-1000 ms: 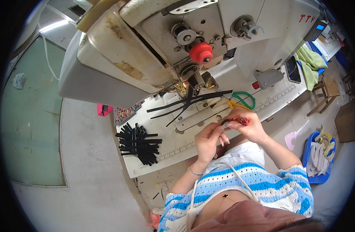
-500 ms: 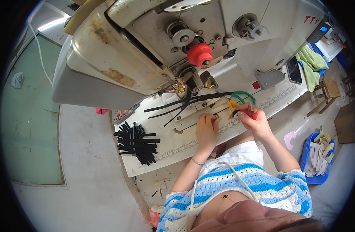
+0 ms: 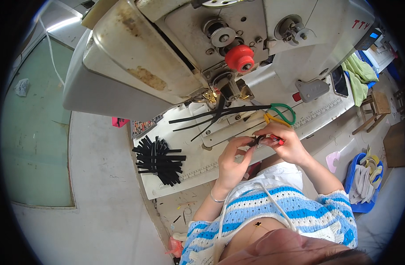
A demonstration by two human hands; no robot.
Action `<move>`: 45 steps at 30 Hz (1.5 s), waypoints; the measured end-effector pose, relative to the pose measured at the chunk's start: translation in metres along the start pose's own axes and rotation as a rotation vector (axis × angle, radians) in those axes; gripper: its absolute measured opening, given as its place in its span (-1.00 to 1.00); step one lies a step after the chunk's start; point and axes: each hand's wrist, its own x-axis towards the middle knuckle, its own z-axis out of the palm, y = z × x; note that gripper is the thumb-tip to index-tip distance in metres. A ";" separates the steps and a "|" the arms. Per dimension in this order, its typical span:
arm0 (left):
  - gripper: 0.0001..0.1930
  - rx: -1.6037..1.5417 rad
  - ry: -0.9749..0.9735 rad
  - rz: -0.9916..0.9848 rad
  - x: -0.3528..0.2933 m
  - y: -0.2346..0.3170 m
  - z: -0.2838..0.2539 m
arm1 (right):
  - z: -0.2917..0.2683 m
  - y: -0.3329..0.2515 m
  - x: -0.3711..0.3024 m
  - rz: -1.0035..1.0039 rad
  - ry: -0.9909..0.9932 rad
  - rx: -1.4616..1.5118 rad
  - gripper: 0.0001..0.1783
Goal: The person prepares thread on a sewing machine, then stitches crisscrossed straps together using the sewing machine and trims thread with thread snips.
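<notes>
- Sewing machine (image 3: 145, 73): overhangs the table.
- Table (image 3: 198, 157): near edge runs on the machine's wearer side; bare surface lies between strip bundle and left hand.
- Black strip bundle (image 3: 158, 161): below the machine's head, by the left edge.
- Left hand (image 3: 232, 165), right hand (image 3: 285, 142): before the machine, fingers curled, tips nearly closed.
- Small dark piece (image 3: 256, 141): before the machine, pinched between both hands.
- Red object (image 3: 277, 139): in the right hand.

Phone (image 3: 340, 82) on surface (image 3: 194, 152), green cloth (image 3: 360, 73) beside it. Wooden stool (image 3: 380, 102), brown box (image 3: 396, 143) near. Blue tub (image 3: 365, 207) holds pale pieces (image 3: 363, 180). Greenish panel (image 3: 41, 132), far left.
</notes>
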 end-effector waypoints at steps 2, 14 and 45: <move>-0.70 -0.055 -0.028 -0.057 -0.001 0.007 -0.003 | 0.002 -0.001 -0.002 0.047 0.023 0.031 -0.79; -0.61 -0.317 -0.013 -0.177 0.000 0.008 -0.004 | 0.017 0.002 -0.007 -0.143 0.099 0.085 -0.87; -0.63 -0.658 -0.160 -0.323 0.002 0.011 -0.028 | -0.007 -0.009 0.005 -0.083 0.032 0.159 -0.89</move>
